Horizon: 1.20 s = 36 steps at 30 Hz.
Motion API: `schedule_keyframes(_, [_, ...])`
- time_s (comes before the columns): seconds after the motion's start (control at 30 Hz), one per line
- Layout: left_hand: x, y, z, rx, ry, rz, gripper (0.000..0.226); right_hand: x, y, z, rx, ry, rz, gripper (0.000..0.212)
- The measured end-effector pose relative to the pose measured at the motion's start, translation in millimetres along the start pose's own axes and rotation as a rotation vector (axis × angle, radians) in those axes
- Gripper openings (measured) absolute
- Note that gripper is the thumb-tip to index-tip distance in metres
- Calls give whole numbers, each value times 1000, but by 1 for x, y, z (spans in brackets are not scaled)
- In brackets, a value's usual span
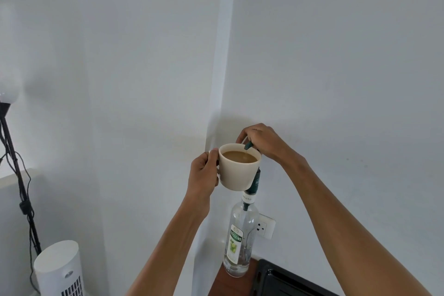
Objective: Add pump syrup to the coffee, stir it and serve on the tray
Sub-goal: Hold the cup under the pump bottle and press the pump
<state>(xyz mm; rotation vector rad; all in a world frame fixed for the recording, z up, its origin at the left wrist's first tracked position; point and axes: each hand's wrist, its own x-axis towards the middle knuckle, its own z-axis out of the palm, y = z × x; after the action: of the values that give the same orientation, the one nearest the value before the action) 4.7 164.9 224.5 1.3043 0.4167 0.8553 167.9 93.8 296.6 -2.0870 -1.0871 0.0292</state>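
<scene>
Above the syrup bottle (241, 235), the cup of coffee (240, 166) is held under the green pump spout (248, 145) by the left hand (204, 173) gripping its handle side, while the right hand (259, 142) presses down on the pump head. This looks like the syrup step; next comes stirring, yet no spoon is in view, and then a steady carry to the black tray (276, 281) at five o'clock on the desk (230, 281).

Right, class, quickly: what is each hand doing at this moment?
Left hand: closed on the cup by its handle, holding it under the spout.
Right hand: pressed down on the pump of the syrup bottle.
</scene>
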Motion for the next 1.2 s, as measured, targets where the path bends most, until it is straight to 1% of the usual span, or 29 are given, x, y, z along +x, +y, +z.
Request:
schedule_keyframes(0.2, [3, -2, -1, -7, -7, 1, 39, 0, 0, 1, -4, 14, -15, 46])
schedule_keyframes(0.37, [3, -4, -1, 0, -12, -1, 37, 1, 0, -3, 17, -45, 35, 46])
schedule_keyframes(0.63, [1, -5, -2, 12, -23, 1, 37, 6, -5, -6, -24, -80, 37, 47])
schedule_keyframes(0.97, [0, 1, 1, 12, -31, 4, 35, 3, -4, -8, 19, -60, 43, 48])
schedule_keyframes(1.2, [0, -1, 1, 21, -34, 10, 36, 5, -1, -3, -50, -17, -23, 49])
